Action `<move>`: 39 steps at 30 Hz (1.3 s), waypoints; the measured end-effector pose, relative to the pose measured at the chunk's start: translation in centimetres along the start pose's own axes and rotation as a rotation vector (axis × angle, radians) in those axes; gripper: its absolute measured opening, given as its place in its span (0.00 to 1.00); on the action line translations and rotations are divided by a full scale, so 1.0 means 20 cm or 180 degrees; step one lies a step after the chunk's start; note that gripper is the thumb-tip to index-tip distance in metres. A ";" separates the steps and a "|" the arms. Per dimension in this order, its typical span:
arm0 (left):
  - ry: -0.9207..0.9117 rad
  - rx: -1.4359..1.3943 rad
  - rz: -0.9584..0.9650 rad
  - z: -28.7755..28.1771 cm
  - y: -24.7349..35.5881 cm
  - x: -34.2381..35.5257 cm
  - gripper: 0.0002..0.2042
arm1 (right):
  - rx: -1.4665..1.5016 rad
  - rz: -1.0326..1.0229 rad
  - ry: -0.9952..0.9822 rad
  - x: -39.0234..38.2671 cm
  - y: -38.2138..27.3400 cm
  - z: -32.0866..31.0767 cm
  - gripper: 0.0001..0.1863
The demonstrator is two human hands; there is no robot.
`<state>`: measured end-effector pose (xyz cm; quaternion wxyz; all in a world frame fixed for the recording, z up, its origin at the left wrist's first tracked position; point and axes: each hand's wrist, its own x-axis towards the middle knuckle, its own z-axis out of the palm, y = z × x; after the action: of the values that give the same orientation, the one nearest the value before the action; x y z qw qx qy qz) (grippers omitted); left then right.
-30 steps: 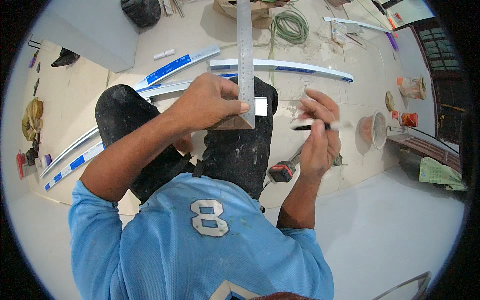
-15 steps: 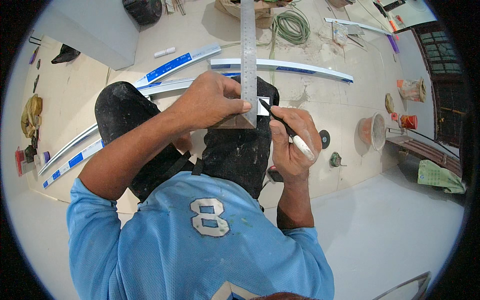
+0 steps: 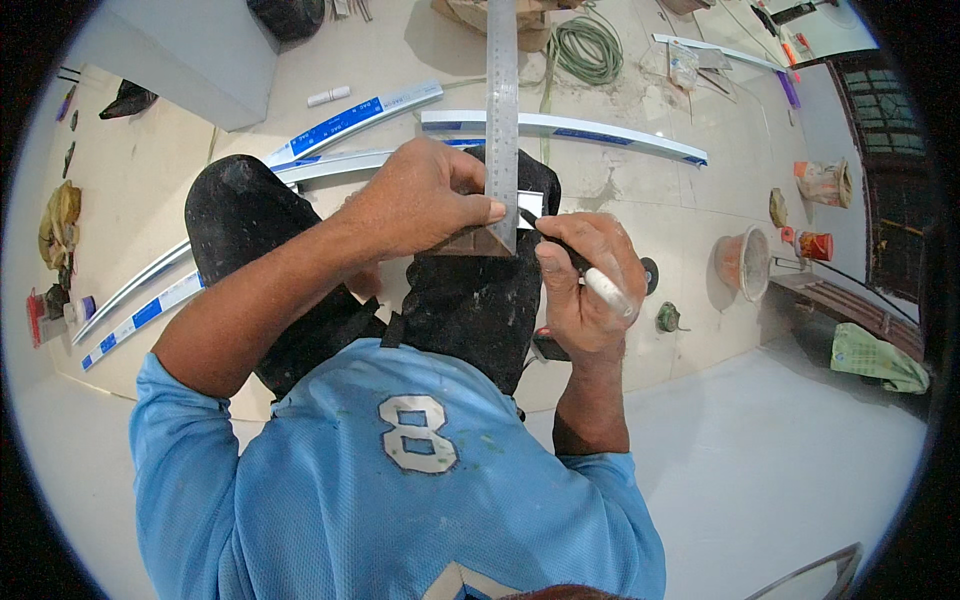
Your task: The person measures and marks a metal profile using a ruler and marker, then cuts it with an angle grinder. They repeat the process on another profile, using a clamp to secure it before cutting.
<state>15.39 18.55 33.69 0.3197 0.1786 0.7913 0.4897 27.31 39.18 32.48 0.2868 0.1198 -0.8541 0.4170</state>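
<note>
My left hand [image 3: 425,200] is closed on a try square [image 3: 502,110], thumb on the blade. The long metal blade points away from me, and its stock lies across my thigh. Under the blade, a short white end of a strip [image 3: 531,206] sticks out to the right over my black trousers; the rest of it is hidden. My right hand [image 3: 592,275] grips a black and white marker pen [image 3: 604,290]. The pen's dark tip is at the white piece, close to the blade's right edge; whether it touches cannot be made out.
Long silver strips with blue film [image 3: 570,130] lie on the tiled floor ahead and at the left. A white marker [image 3: 329,96] lies near a pillar. Beyond are a coil of green hose [image 3: 587,50] and, at the right, an orange bucket [image 3: 745,262] and a green bag [image 3: 878,357].
The pen has tilted more upright, and its tip has shifted slightly down along the blade's edge. My left hand keeps its hold on the try square.
</note>
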 end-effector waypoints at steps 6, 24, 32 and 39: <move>-0.0002 0.0159 -0.0017 0.00 0.00 0.01 0.15 | 0.0128 0.0191 -0.0200 0.07 -0.02 -0.03 0.08; -0.0017 0.0102 -0.0085 0.00 0.00 0.01 0.15 | 0.0154 0.0135 -0.0003 0.07 0.00 -0.01 0.08; -0.0109 -0.0047 -0.0143 -0.02 0.00 0.02 0.14 | 0.0732 0.0582 0.0564 0.03 0.02 -0.01 0.09; -0.0197 -0.0137 -0.0227 -0.07 0.03 0.07 0.17 | 0.0350 0.0599 -0.0577 0.02 0.22 0.03 0.25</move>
<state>13.46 18.65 34.17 0.3649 0.1584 0.7762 0.4891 24.80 41.48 29.76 0.1611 0.0919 -0.8598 0.4757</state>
